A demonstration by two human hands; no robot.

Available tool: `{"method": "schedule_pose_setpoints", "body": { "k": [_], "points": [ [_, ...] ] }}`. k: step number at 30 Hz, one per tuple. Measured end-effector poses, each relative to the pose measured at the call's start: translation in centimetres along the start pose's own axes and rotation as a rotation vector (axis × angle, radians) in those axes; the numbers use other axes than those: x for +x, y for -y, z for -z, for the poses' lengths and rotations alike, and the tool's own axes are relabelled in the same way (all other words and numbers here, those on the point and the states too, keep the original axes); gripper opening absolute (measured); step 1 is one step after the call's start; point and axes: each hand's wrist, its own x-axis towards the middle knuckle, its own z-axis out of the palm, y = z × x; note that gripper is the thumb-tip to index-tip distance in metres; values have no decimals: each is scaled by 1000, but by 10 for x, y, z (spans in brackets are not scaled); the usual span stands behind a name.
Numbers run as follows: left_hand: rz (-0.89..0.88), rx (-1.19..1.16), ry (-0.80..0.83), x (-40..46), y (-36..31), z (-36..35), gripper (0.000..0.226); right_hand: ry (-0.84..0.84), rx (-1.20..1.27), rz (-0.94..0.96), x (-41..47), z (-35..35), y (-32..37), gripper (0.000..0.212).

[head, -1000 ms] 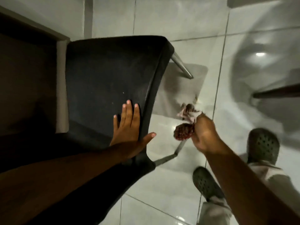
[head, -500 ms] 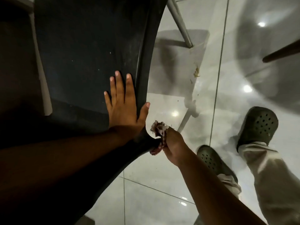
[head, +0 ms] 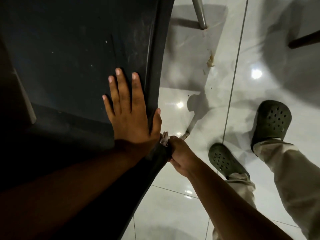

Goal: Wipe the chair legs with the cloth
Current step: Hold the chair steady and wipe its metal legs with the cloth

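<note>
Right hand [head: 180,158] with cloth [head: 164,139] moved up leg [head: 190,124] to seat edge [head: 155,66].

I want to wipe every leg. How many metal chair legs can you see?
2: far leg at the top by the seat edge; near leg just past the right hand. Others may be hidden under the seat.

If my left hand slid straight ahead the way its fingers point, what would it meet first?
Nothing but more of the dark chair seat: the left hand lies flat on it, fingers pointing up the frame. The way looks free, though depth is unclear.
</note>
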Motion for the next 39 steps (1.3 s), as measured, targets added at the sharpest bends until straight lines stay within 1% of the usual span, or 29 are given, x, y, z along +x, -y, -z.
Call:
{"method": "schedule_pose_setpoints", "body": {
  "k": [3, 4, 6, 8, 9, 13, 16, 19, 21, 23, 25, 29, 31, 32, 34, 36, 39],
  "points": [
    [6, 17, 6, 0, -2, 1, 91, -17, 13, -33, 13, 7, 1, 17],
    [10, 13, 11, 0, -3, 2, 91, -21, 34, -83, 19, 10, 2, 19],
    [15, -4, 14, 0, -4, 3, 92, -64, 39, -150, 37, 13, 1, 31],
    [18, -22, 14, 0, -5, 5, 92, -112, 29, -132, 49, 14, -2, 33],
    [19, -35, 15, 0, -5, 6, 91, -109, 49, -136, 53, 16, -4, 32],
    [29, -68, 29, 0, -7, 8, 92, -108, -21, -129, 73, 37, -13, 23],
    [40, -74, 37, 1, -7, 9, 97, -140, 45, -135, 100, 54, -17, 28],
    [23, -102, 50, 0, -9, 9, 102, -139, 125, -51, 135, 74, -28, 39],
    [8, -116, 47, -2, -11, 9, 103, -180, 68, -39, 159, 88, -37, 45],
    [-17, -133, 37, -4, -7, 7, 103, -210, 38, -69, 176, 97, -41, 36],
    [-34, -130, 24, -1, -3, 3, 103, -210, 68, -83, 186, 102, -43, 32],
    [-20, -95, 8, -1, -3, 2, 104, -148, 135, -100, 153, 86, -31, 30],
    [-11, -80, 12, 0, -3, 2, 103, -95, 212, -68, 120, 65, -21, 28],
    [-12, -77, 14, -1, -3, 3, 104, -95, 230, -57, 98, 53, -17, 27],
    [-16, -68, 24, 0, -2, 5, 105, -94, 215, -4, 58, 31, -15, 20],
    [-6, -56, 40, -2, -3, 6, 106, -65, 225, 44, 23, 11, -15, 20],
    [-18, -41, 47, -3, -4, 9, 107, -70, 304, -16, -9, -5, -10, 21]
  ]
}}
